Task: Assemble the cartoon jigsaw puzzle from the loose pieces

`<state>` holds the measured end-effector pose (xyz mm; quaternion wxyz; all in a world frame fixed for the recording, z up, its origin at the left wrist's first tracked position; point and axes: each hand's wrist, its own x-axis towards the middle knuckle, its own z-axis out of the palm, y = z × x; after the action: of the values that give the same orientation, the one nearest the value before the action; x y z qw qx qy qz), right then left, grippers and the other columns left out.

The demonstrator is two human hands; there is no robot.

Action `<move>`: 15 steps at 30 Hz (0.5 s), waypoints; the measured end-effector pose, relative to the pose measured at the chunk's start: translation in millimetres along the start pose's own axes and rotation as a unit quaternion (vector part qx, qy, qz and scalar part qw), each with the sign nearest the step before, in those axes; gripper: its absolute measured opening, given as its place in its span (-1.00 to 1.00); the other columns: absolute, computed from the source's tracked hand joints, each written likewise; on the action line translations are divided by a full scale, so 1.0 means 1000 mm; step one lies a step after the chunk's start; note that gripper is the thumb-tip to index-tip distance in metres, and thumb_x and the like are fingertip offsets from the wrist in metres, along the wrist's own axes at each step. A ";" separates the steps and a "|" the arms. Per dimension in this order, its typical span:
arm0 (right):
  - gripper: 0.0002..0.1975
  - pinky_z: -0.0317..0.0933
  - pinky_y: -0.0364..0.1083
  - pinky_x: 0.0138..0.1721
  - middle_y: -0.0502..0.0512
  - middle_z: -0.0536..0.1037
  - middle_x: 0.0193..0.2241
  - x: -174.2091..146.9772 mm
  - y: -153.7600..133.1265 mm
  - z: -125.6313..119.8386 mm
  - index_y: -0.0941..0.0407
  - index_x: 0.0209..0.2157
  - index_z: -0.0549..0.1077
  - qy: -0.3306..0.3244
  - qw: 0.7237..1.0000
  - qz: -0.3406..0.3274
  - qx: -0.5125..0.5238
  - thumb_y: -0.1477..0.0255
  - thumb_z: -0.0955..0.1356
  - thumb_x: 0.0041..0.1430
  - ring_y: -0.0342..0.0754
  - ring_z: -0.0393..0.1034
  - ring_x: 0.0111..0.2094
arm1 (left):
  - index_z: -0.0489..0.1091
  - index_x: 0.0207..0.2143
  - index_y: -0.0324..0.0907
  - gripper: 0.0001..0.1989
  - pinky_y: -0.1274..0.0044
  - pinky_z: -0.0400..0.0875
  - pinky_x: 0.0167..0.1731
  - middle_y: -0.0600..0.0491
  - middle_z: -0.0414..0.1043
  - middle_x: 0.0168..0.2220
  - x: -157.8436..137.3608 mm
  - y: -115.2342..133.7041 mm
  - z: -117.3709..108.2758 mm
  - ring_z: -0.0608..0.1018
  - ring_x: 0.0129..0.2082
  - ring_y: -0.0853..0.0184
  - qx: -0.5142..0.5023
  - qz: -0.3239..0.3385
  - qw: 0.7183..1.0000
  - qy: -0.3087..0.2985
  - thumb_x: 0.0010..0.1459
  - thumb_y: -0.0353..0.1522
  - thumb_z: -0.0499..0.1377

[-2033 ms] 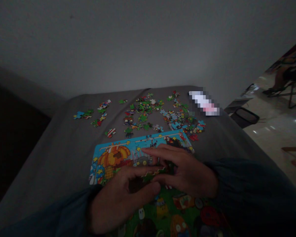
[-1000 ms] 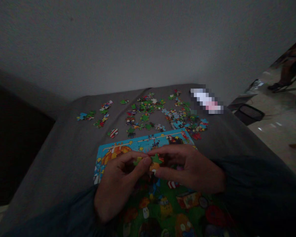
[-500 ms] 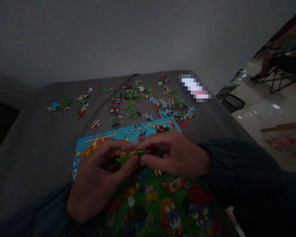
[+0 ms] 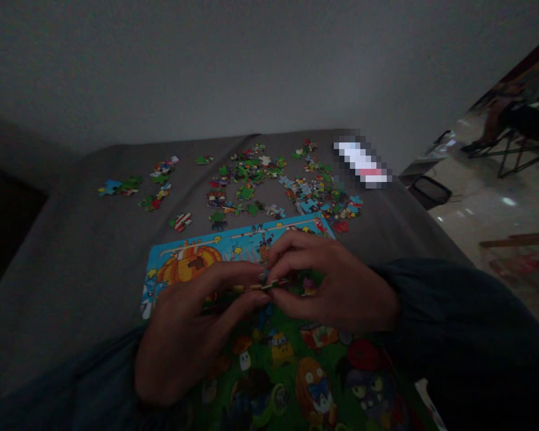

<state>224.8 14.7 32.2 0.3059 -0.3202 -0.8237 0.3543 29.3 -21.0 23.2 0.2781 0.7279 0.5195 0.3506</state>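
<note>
My left hand [image 4: 197, 326] and my right hand [image 4: 326, 284] meet over a cartoon puzzle board [image 4: 188, 263] with a blue top and a green lower part. Between the fingertips of both hands are puzzle pieces [image 4: 260, 287], seen nearly edge-on, with thumbs below and fingers above. The fingers cover most of these pieces, so their picture cannot be made out. A pumpkin shows on the board beyond my left hand, and cartoon figures show nearer to me.
Loose puzzle pieces [image 4: 245, 191] lie in heaps behind the board on a grey cloth [image 4: 85, 239]. A blurred-out bright phone-like object [image 4: 363, 161] lies at the back right. Beyond the table's right edge, a person's leg [image 4: 491, 129] shows by a folding chair [image 4: 521, 140].
The held pieces have tilted from showing their green face to nearly edge-on. My right fingers have shifted their grip. The whole view has moved slightly, so things sit further right.
</note>
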 end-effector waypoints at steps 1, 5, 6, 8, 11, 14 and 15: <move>-0.92 0.29 -0.15 -0.20 0.04 0.48 -0.30 -0.001 0.000 0.001 0.15 -0.42 0.48 0.001 1.000 -0.013 -0.004 0.59 0.39 -0.01 -0.14 0.41 -0.27 | 0.48 -0.25 0.04 -0.82 0.65 0.46 -0.35 0.26 0.59 -0.31 0.000 0.001 0.000 0.61 -0.36 0.37 0.000 0.004 1.000 -0.003 0.04 -0.25 0.28; -0.94 0.27 -0.18 -0.22 0.05 0.50 -0.32 -0.001 -0.004 0.001 0.18 -0.41 0.47 -0.008 0.999 -0.033 -0.020 0.59 0.39 0.02 -0.17 0.40 -0.28 | 0.49 -0.23 0.05 -0.82 0.67 0.46 -0.40 0.28 0.60 -0.32 -0.003 0.000 0.000 0.62 -0.40 0.40 0.015 0.034 0.999 -0.010 0.07 -0.23 0.26; -0.94 0.26 -0.18 -0.22 0.05 0.50 -0.32 0.000 -0.005 0.000 0.18 -0.41 0.47 -0.012 0.999 -0.030 -0.022 0.60 0.39 0.03 -0.17 0.41 -0.28 | 0.48 -0.21 0.06 -0.81 0.67 0.46 -0.40 0.27 0.60 -0.31 -0.003 -0.001 -0.001 0.62 -0.39 0.40 0.020 0.047 0.999 -0.015 0.07 -0.22 0.25; -0.93 0.25 -0.17 -0.21 0.06 0.50 -0.33 0.000 -0.008 -0.004 0.20 -0.42 0.47 -0.024 0.999 -0.018 -0.013 0.62 0.39 0.02 -0.17 0.41 -0.27 | 0.43 -0.10 0.06 -0.69 0.65 0.46 -0.37 0.23 0.60 -0.27 -0.004 -0.005 -0.003 0.62 -0.34 0.38 0.017 0.073 0.997 -0.026 0.07 -0.16 0.23; -0.93 0.25 -0.14 -0.15 0.06 0.47 -0.29 -0.011 -0.015 -0.014 0.18 -0.41 0.45 -0.061 0.998 0.035 0.003 0.60 0.40 0.03 -0.15 0.39 -0.23 | 0.32 0.02 -0.02 -0.61 0.58 0.43 -0.24 0.12 0.56 -0.17 -0.005 -0.008 -0.007 0.58 -0.20 0.33 0.007 0.132 0.990 -0.041 0.17 -0.13 0.13; -0.94 0.23 -0.09 -0.11 0.06 0.42 -0.24 -0.038 -0.026 -0.023 0.14 -0.36 0.45 -0.109 0.986 0.126 -0.018 0.51 0.41 0.07 -0.12 0.33 -0.16 | 0.38 -0.08 -0.07 -0.79 0.50 0.38 -0.23 0.09 0.53 -0.23 -0.008 -0.003 -0.010 0.53 -0.24 0.33 0.052 0.233 0.967 -0.093 0.24 -0.31 0.07; -0.94 0.22 -0.07 -0.10 0.07 0.40 -0.22 -0.048 -0.031 -0.024 0.14 -0.34 0.44 -0.130 0.979 0.157 -0.026 0.48 0.40 0.09 -0.10 0.31 -0.14 | 0.40 -0.12 -0.06 -0.81 0.49 0.36 -0.26 0.11 0.52 -0.29 -0.010 -0.001 -0.009 0.51 -0.29 0.34 0.071 0.265 0.954 -0.120 0.23 -0.36 0.08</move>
<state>261.8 -27.9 56.4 0.1282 -0.4045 -0.8050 0.4145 19.1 -29.7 26.0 0.1832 0.8940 0.2940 0.2840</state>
